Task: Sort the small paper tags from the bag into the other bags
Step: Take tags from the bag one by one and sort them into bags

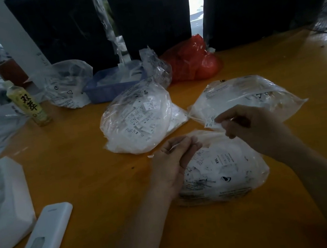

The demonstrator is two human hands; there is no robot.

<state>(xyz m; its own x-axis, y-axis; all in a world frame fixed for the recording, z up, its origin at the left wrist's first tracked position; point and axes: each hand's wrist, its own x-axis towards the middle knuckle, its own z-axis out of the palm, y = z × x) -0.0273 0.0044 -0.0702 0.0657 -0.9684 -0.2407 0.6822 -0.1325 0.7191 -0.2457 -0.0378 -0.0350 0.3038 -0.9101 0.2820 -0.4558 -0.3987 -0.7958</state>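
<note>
Three clear plastic bags of small white paper tags lie on the yellow table. The nearest bag sits under my hands, a fuller bag lies behind it on the left, and a flatter bag lies at the right. My right hand pinches a small paper tag near the left end of the flatter bag. My left hand grips the rim of the nearest bag at its left end. One loose tag lies on the table by my left hand.
At the back stand a blue tray with white strips, another clear bag, a red bag and a yellow drink bottle. A white device and white foam packing lie at the front left.
</note>
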